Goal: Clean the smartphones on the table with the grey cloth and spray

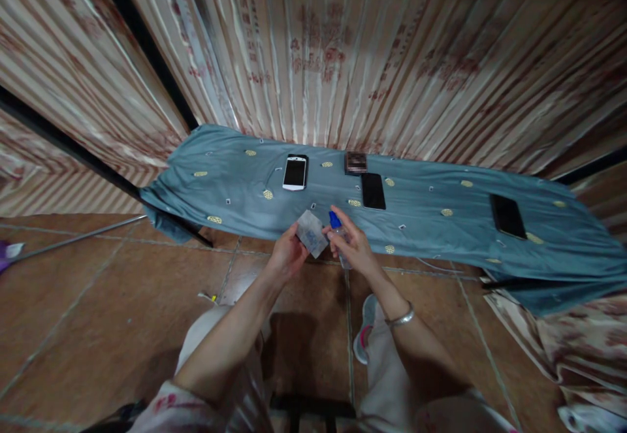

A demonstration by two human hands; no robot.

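A small pale grey packet-like square with faint blue markings [312, 233] is pinched at its left edge by my left hand [288, 253]. My right hand [353, 245] wraps round a small clear bottle with a blue top [335, 219], held close beside the square. Both hands are over the near edge of the cloth-covered table [313, 214]. Beyond them lie a white-framed phone [295, 173], a black phone [373, 191] and a dark patterned square box [356, 162]. Exactly what the grey square is cannot be made out.
Another dark phone [508, 216] lies toward the table's right end. Striped curtains [323, 54] hang behind the table. Dark poles [147, 48] slant at the left. Below is a tiled floor [98, 328], with my legs and a shoe [366, 328] near the table.
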